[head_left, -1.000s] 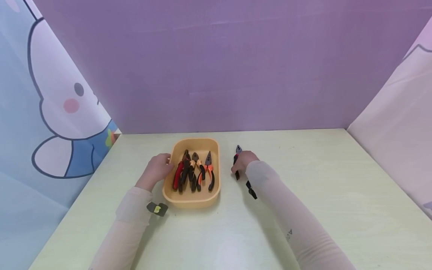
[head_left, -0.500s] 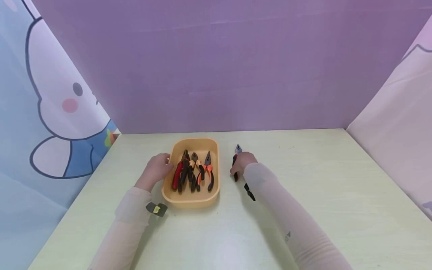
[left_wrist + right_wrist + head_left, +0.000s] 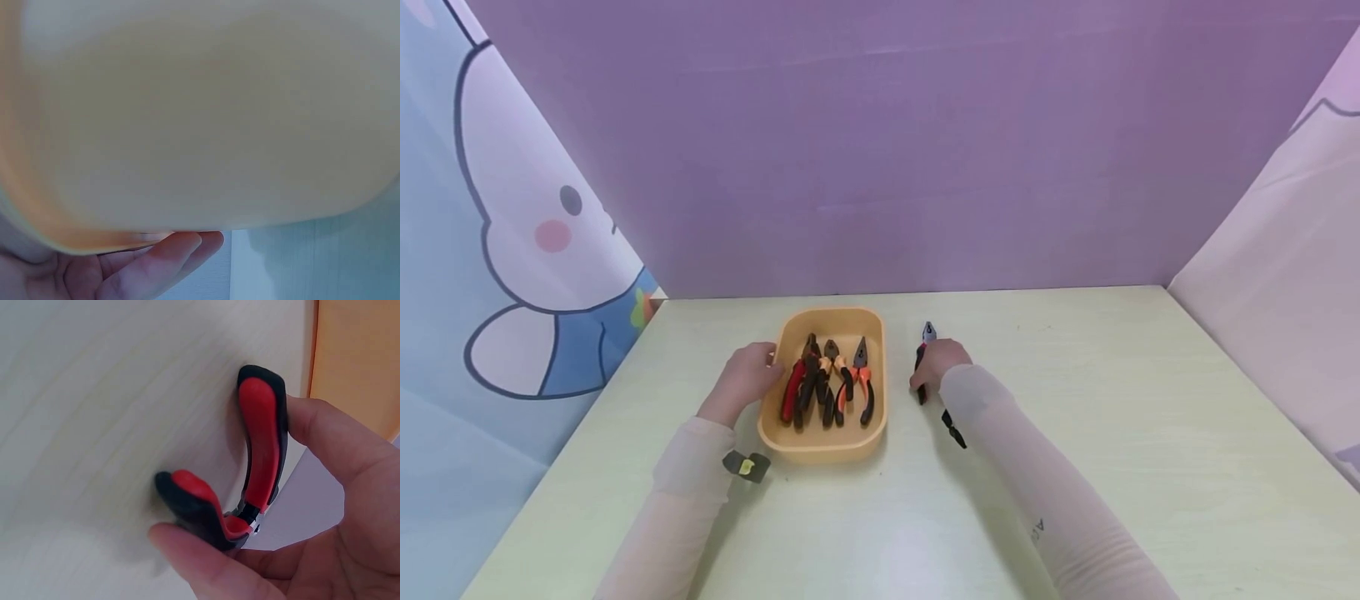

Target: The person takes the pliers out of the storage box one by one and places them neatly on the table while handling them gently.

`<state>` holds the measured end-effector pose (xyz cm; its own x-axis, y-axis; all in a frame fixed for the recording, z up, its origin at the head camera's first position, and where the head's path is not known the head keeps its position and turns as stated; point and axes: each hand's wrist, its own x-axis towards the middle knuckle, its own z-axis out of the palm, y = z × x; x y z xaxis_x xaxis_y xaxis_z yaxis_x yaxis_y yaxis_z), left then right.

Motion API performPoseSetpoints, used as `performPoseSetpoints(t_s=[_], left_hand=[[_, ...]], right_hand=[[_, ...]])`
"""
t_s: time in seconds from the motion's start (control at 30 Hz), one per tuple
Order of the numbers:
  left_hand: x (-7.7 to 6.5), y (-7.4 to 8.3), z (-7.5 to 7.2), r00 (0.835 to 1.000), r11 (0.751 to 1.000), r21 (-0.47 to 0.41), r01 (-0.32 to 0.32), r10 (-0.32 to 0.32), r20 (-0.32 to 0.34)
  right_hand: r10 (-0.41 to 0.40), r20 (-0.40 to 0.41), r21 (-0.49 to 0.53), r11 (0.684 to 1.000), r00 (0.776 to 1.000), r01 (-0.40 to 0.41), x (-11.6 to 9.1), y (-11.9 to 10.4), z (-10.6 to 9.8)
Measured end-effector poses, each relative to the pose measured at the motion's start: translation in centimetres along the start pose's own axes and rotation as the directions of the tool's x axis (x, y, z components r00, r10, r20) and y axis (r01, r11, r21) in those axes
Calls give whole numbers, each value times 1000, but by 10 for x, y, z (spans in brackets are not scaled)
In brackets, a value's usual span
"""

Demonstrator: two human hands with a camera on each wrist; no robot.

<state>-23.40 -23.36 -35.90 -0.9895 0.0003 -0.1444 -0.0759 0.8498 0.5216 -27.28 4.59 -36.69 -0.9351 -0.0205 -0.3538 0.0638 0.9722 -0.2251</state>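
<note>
In the head view my left hand (image 3: pixel 747 377) grips the left rim of a yellow-orange plastic tray (image 3: pixel 822 454), and the left wrist view has its fingers (image 3: pixel 150 269) against the tray wall (image 3: pixel 219 125). Inside lie several pliers: a red-handled pair (image 3: pixel 792 392), a cream-and-black pair (image 3: pixel 844 377) and orange-and-black long-nose pliers (image 3: pixel 865 383). Right of the tray, my right hand (image 3: pixel 942 362) holds pliers with black-and-red handles (image 3: pixel 262 437) between thumb and fingers. Their metal head (image 3: pixel 928 332) points away from me, and the handles stand spread apart at the tabletop. The hand covers their middle from above.
The pale wooden tabletop (image 3: pixel 1112 417) reaches back to a purple backdrop (image 3: pixel 880 167). A cartoon-printed cloth (image 3: pixel 535 208) hangs on the left, a pale one (image 3: pixel 1277 250) on the right. Dark strap pieces hang at the left wrist (image 3: pixel 747 465) and right wrist (image 3: pixel 953 429).
Almost nothing differs. The right hand and the handles of the pliers have shifted very slightly toward me; the left hand keeps its hold on the tray.
</note>
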Motion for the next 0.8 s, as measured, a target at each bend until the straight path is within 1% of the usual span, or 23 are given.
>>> performPoseSetpoints(t_s=[0.23, 0.5, 0.63, 0.8], left_hand=[[0, 0, 0, 1000, 1000, 8, -11, 11, -6], [-1, 0, -1, 1000, 1000, -2, -17, 17, -7], [-2, 1, -1, 1000, 1000, -5, -19, 19, -6], [-3, 3, -2, 999, 999, 10, -37, 37, -17]], right_hand=[[17, 8, 24, 1000, 1000, -17, -2, -1, -1], [3, 17, 5, 1000, 1000, -3, 2, 0, 0], [6, 24, 18, 1000, 1000, -6, 0, 0, -1], [6, 30, 21, 1000, 1000, -6, -3, 0, -2]])
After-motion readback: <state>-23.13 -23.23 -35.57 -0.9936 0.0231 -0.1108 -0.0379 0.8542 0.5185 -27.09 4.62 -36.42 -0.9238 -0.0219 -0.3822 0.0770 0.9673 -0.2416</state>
